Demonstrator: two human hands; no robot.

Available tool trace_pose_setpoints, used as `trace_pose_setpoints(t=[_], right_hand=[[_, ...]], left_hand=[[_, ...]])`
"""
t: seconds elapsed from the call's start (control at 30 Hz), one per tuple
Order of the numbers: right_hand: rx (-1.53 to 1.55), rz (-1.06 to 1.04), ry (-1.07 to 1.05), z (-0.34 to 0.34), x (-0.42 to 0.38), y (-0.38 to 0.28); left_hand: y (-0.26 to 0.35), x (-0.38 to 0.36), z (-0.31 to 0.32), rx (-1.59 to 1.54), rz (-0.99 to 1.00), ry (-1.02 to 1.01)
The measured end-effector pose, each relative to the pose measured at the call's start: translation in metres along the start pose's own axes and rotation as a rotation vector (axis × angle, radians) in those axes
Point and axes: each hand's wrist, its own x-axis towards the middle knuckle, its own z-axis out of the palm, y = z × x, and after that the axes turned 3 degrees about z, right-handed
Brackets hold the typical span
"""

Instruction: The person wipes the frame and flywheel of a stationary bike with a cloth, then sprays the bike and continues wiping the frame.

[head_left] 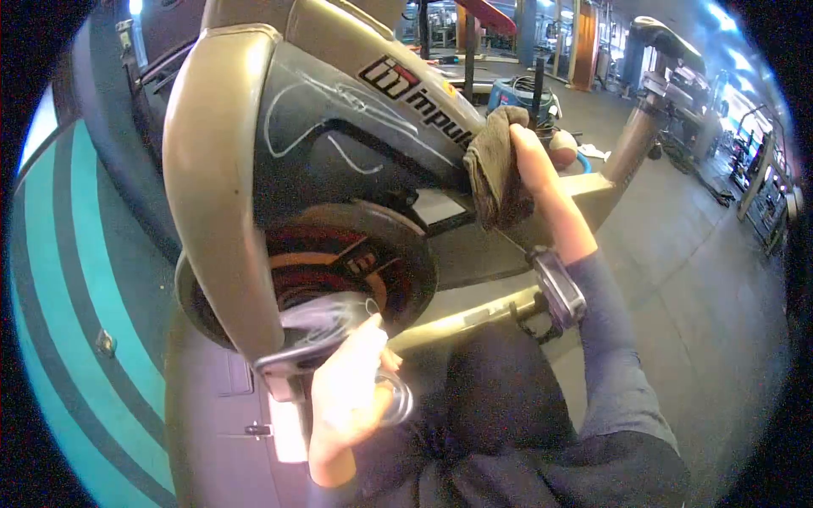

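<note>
In front of me stands a gold exercise bike (216, 152) with a dark side panel (339, 118) marked by white streaks. My right hand (535, 161) is closed round a folded brown cloth (491, 165), which overlaps the end of the bike's lettered frame tube. Lower down, my left hand (351, 385) has its fingers curled in beside a greyish, blurred object (318, 326) near the foot of the fork. I cannot tell what those fingers hold. A shiny curved piece (400, 405) shows next to that hand. Between the hands lies the round flywheel (356, 262).
The bike's saddle (669, 42) rises at the upper right. Behind the frame sits a blue machine (512, 97) with a dark cord. Gym equipment (766, 182) lines the far right. Turquoise and dark stripes (47, 254) mark the left side. My knee is under the lower frame bar (470, 317).
</note>
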Motion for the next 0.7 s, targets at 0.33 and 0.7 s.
trace_pose_setpoints(t=[0.33,0.7], right_hand=[[-0.113,0.089,-0.026,-0.005,0.01,-0.047],[0.167,0.294,-0.051,-0.006,0.006,-0.051]], left_hand=[[0.03,-0.045,0.015,0.21,0.009,0.057],[0.039,-0.033,0.041,0.323,0.108,0.129]])
